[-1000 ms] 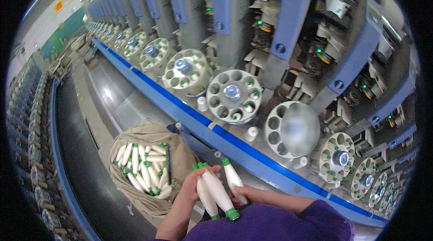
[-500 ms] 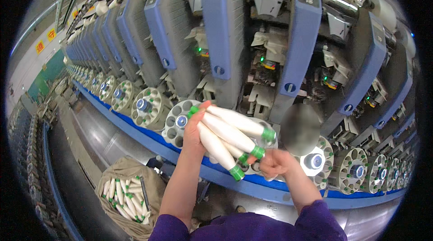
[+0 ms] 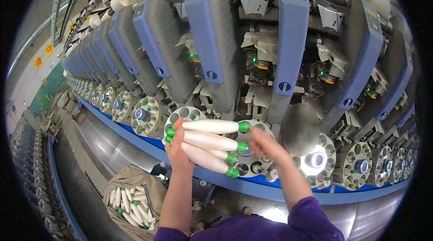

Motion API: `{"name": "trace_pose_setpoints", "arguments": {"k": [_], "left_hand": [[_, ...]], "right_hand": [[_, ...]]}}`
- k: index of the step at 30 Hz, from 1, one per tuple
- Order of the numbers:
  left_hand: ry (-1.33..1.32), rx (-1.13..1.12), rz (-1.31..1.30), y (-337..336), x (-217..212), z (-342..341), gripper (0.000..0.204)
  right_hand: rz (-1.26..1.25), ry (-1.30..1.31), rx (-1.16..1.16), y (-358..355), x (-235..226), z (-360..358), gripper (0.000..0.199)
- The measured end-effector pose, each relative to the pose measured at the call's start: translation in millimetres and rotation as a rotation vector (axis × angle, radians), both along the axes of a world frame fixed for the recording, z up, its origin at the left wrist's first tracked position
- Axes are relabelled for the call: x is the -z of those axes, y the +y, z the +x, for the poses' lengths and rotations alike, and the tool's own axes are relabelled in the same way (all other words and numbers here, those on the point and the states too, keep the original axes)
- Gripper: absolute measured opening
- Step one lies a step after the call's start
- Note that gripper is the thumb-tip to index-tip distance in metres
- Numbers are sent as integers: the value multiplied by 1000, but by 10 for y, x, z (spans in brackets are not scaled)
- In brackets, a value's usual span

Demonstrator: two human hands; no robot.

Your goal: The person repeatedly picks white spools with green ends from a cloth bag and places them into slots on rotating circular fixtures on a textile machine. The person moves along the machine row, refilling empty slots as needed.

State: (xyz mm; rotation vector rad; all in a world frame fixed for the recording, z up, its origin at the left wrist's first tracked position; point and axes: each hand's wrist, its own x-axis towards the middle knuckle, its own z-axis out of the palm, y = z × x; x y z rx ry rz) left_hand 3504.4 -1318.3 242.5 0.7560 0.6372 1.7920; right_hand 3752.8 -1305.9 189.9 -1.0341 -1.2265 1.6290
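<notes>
Yarn bobbins [image 3: 207,144] — a bundle of white, green-tipped ones — lie gripped in our left hand [image 3: 178,155] before the round magazine [image 3: 252,150]. Our right hand [image 3: 264,144] reaches for their ends, blurred; we cannot tell its state. They look light and stiff — best taken by the tube ends, not the soft yarn.

The yarn bobbins [image 3: 209,144] are wound in matt white thread on glossy green plastic tubes. The round magazine [image 3: 250,150] behind them looks like smooth pale plastic. The machine covers [image 3: 212,29] are matt blue plastic. The sack [image 3: 135,180] is coarse tan cloth.
</notes>
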Motion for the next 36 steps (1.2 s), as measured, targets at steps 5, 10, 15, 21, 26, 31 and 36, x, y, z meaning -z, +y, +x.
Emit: {"name": "trace_pose_setpoints", "arguments": {"k": [5,10,15,21,26,31,36], "left_hand": [[-55,-98,-41,-95,70,-337,45],[-21,-196,-96,-164,176,-433,41],[8,-263,-118,-199,183,-402,38],[-67,-260,-87,-286,210,-544,40],[-131,-253,-84,-247,358,-491,41],[-143,-268,-108,-262,437,-537,49],[-85,-298,-96,-340,414,-630,55]], "right_hand": [[-70,267,302,192,163,48,26],[133,-344,18,-102,386,-141,38],[759,-577,62,-183,569,-734,38],[-127,-35,498,-25,613,-309,21],[158,173,36,-317,762,-1029,21],[42,354,150,-420,641,-997,12],[-369,557,68,-438,494,-379,22]]}}
